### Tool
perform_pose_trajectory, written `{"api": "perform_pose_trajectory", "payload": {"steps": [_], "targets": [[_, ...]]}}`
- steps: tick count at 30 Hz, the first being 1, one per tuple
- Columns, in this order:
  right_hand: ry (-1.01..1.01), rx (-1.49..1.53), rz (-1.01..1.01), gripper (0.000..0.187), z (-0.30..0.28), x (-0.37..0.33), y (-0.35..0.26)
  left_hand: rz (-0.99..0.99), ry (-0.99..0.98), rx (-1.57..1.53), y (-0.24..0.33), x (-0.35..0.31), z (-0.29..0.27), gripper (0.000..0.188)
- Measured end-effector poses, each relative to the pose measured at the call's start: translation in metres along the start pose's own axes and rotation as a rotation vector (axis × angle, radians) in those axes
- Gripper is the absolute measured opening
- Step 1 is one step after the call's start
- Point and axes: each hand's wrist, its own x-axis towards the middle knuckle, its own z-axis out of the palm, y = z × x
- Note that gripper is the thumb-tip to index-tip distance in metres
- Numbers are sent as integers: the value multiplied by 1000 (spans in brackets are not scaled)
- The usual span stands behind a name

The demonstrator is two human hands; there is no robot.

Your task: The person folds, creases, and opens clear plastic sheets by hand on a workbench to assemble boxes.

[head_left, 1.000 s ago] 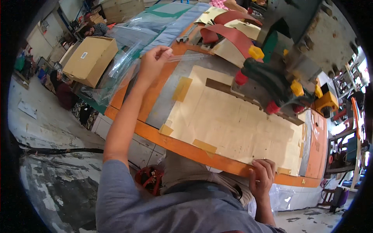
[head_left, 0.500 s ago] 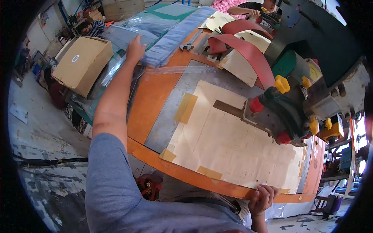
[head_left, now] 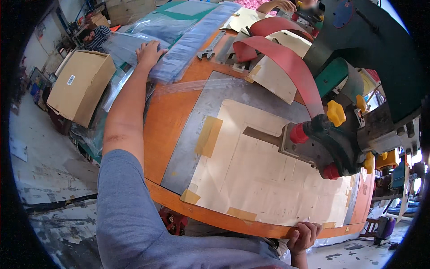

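At the far left, my left hand (head_left: 150,54) reaches out with its fingers spread, lying on clear plastic sheets (head_left: 124,45). Just right of it runs a long stack of bluish clear plastic (head_left: 181,53). At the orange table's (head_left: 165,121) front edge, my right hand (head_left: 304,236) has curled fingers touching the edge; whether they hold anything is hidden. Between my hands a cream board (head_left: 251,175) is taped onto a grey metal plate (head_left: 179,159). Over the board stands the machine's metal head with red and yellow knobs (head_left: 299,133).
A cardboard box (head_left: 80,85) sits on the left. An adjustable wrench (head_left: 207,53) lies beyond the plate. Curved red strips (head_left: 286,60) and the dark green machine body (head_left: 371,40) rise at the right. Another person's hand (head_left: 283,5) shows at the back; someone in stripes (head_left: 96,38) is far left.
My left hand has moved slightly left and nearer, its fingers now down on the plastic sheets. My right hand stays at the table edge. The whole view has shifted a little.
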Motion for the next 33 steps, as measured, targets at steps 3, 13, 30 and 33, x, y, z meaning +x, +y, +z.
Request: {"api": "perform_pose_trajectory", "payload": {"steps": [3, 13, 30, 33], "targets": [[-3, -2, 2, 18, -1, 1, 0, 32, -32, -42, 5, 7, -12, 48], [58, 49, 32, 21, 2, -4, 4, -138, 419, -312, 4, 19, -47, 43], [91, 226, -20, 13, -8, -1, 9, -50, 632, -1036, 56, -275, -195, 38], [98, 278, 32, 14, -6, -4, 9, -64, 674, -1081, 67, -333, -204, 38]]}}
